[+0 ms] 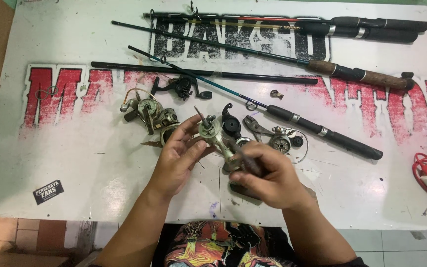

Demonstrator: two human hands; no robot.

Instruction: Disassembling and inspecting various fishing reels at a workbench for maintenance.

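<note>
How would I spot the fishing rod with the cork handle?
Start at the white table and look to its far right side, where several rods lie. The cork-handled rod is second from the far edge, running diagonally. Its brown cork grip stands out; the neighbouring rods have black handles.

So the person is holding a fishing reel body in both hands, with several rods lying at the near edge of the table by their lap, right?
Not quite. In the head view the rods lie along the far side of the table, away from the lap. The rest holds: the left hand and right hand hold the reel body.
</note>
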